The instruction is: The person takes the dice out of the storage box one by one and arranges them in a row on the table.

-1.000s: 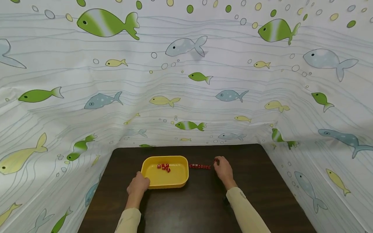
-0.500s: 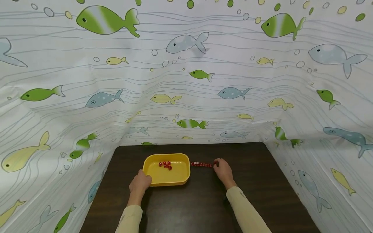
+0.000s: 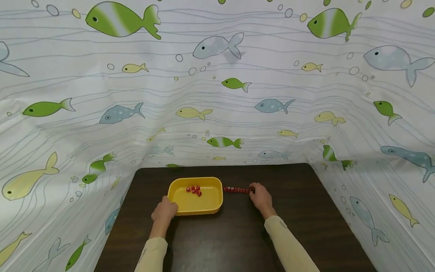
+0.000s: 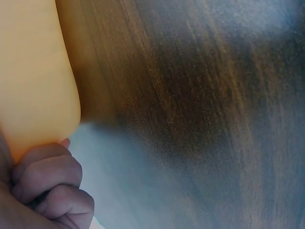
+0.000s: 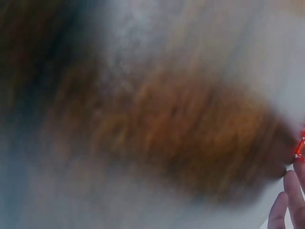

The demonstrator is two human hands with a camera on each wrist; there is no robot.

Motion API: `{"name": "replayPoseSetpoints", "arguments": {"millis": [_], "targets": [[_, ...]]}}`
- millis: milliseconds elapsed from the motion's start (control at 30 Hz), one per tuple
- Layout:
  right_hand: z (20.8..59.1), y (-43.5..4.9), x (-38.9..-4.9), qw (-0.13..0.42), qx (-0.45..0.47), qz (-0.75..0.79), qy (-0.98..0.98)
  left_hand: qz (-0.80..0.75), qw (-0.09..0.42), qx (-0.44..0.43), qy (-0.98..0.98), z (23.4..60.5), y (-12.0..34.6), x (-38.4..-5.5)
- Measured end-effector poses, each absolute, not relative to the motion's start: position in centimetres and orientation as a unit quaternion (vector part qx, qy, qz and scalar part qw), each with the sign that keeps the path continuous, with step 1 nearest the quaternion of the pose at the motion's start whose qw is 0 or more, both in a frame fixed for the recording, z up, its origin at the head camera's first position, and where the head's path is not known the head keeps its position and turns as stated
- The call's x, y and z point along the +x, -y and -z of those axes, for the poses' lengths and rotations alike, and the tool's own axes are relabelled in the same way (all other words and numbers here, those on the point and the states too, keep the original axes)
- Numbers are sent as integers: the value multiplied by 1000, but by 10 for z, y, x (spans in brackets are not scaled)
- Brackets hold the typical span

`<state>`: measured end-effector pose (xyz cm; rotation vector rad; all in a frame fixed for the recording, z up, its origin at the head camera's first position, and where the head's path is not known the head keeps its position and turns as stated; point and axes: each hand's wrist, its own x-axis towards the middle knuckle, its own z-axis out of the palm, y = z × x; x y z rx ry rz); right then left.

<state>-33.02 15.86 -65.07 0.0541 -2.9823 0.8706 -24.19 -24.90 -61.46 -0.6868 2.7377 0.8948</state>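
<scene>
My left hand (image 3: 164, 209) grips the near left corner of a shallow yellow plastic tray (image 3: 207, 206). Several red dice (image 3: 193, 190) with white pips lie in a small cluster inside it. In the left wrist view, curled fingers (image 4: 50, 171) sit against the tray's wall (image 4: 38, 71). Right of the tray, a straight row of red dice (image 3: 236, 190) runs across the table. At that row's right end, my right hand (image 3: 261, 197) pinches a die between thumb and fingertips, mostly hidden in the head view. The right wrist view catches a red die (image 5: 301, 147) at the fingertips.
Everything stands on a dark wood-grain table (image 3: 224, 241) with rounded far corners. A white cloth (image 3: 156, 87) printed with green, yellow and blue fish hangs behind it and along both sides.
The right hand has brought its die from slightly apart to the right end of the row. The left hand keeps its grip on the tray. The head view has tilted slightly.
</scene>
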Motion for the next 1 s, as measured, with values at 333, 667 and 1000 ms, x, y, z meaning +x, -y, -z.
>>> {"name": "replayPoseSetpoints", "arguments": {"millis": [333, 667, 1000], "targets": [[649, -158, -335, -1, 16, -281, 960, -296, 93, -233, -922, 615, 249, -244], [636, -153, -332, 21, 2, -293, 956, -284, 85, -235, -926, 617, 250, -247], [615, -115, -335, 82, 35, -327, 941, -275, 87, -232, -929, 619, 252, -246]]}}
